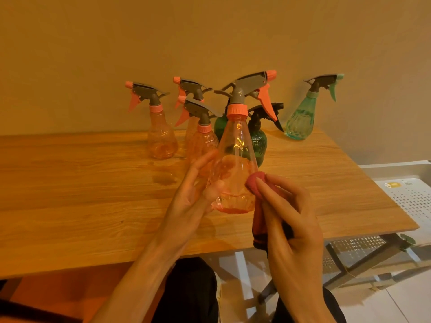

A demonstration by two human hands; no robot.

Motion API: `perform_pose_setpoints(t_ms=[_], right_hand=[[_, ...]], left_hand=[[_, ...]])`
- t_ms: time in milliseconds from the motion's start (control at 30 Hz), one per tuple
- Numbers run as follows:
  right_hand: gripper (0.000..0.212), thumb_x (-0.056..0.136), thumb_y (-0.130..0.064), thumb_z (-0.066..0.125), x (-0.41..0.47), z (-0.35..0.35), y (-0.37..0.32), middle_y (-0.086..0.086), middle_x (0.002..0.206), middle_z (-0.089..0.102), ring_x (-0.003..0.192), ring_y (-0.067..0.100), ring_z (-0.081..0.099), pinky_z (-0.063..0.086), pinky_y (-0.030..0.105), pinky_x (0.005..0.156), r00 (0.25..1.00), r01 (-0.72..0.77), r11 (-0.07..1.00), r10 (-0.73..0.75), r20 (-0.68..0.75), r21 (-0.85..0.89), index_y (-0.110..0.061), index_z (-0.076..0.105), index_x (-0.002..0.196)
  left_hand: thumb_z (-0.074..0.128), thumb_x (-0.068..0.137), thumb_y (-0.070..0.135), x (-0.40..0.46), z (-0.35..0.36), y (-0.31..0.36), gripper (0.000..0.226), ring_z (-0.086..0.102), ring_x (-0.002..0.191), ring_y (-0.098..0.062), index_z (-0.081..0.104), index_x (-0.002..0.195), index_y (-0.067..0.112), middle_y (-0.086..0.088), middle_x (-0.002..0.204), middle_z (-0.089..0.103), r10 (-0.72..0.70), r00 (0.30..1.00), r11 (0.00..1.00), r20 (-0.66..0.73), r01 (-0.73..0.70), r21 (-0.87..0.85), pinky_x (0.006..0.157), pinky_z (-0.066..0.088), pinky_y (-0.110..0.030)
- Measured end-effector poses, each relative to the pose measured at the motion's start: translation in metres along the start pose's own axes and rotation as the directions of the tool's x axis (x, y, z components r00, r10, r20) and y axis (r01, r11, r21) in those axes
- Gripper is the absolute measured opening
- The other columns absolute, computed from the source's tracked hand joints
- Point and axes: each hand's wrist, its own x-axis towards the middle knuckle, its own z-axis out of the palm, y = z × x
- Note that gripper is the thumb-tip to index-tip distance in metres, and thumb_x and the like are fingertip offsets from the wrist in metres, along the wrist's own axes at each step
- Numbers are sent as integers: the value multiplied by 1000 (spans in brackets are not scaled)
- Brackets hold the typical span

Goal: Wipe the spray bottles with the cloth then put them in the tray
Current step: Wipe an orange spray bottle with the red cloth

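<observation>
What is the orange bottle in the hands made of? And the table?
The orange spray bottle looks like clear, glossy plastic: you can see through it and light glints on it. The table looks like wood or a wood-look board, with grain lines showing.

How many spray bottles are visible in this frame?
7. One orange bottle held over the table; three orange behind; two dark green partly hidden; one teal far right. Others may be hidden.

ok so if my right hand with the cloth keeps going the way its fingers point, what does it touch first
The orange spray bottle in your left hand. Your right hand already has the red cloth at its lower side, though actual contact is hard to judge.
</observation>
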Motion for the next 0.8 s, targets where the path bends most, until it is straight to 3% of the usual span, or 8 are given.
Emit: perform_pose_setpoints(t_ms=[133, 267, 467, 633, 700, 800], right_hand=[[35, 99, -21, 51, 0, -2, -1, -4, 136, 54, 129, 22, 55, 54, 38, 97, 997, 58, 996, -55, 49, -66, -26, 67, 130], [35, 99, -20, 51, 12, -6, -4, -3, 133, 55, 127, 15, 55, 53, 29, 97, 989, 117, 988, -106, 108, -101, -22, 66, 130], [29, 101, -14, 56, 53, -2, -10, 4, 127, 60, 115, 9, 60, 50, 14, 85, 962, 208, 971, -181, 207, -119, -11, 68, 127], [35, 99, -15, 52, 85, 13, -14, 2, 123, 57, 110, -11, 50, 43, 6, 88, 954, 298, 921, -278, 112, -253, -10, 66, 130], [33, 100, -16, 54, 89, 16, -14, 4, 123, 58, 109, -7, 53, 46, 10, 88, 952, 306, 907, -294, 84, -288, -10, 67, 129], [37, 100, -25, 51, 82, 16, -11, 7, 127, 59, 115, 12, 57, 50, 18, 90, 950, 312, 894, -284, 131, -320, -10, 67, 130]], left_hand=[[84, 58, 71, 2, 0, 2, 85, 51, 138, -10, 51, 135, 57, 18, 148, 53, 5, 1000, 999, -16, -5, 37, 110, 47, -49], [88, 51, 70, 3, -1, 5, 91, 55, 133, -7, 52, 133, 55, 19, 142, 57, 0, 999, 999, -47, 2, 47, 105, 51, -45], [89, 52, 67, 0, 0, 5, 99, 64, 125, -24, 48, 140, 45, 6, 137, 64, -26, 999, 1000, -47, 26, 10, 99, 55, -53], [90, 53, 65, -3, 3, 4, 94, 64, 124, -16, 51, 137, 48, 9, 133, 66, -18, 1000, 1000, -12, 18, -10, 92, 58, -33], [89, 52, 66, -3, 4, 4, 87, 65, 122, -12, 54, 131, 53, 13, 131, 67, -14, 1000, 1000, -10, 14, -14, 90, 58, -29], [90, 53, 64, -1, 3, 4, 90, 64, 124, -14, 53, 134, 47, 10, 133, 66, -1, 1000, 1000, -23, 0, -25, 92, 59, -33]])
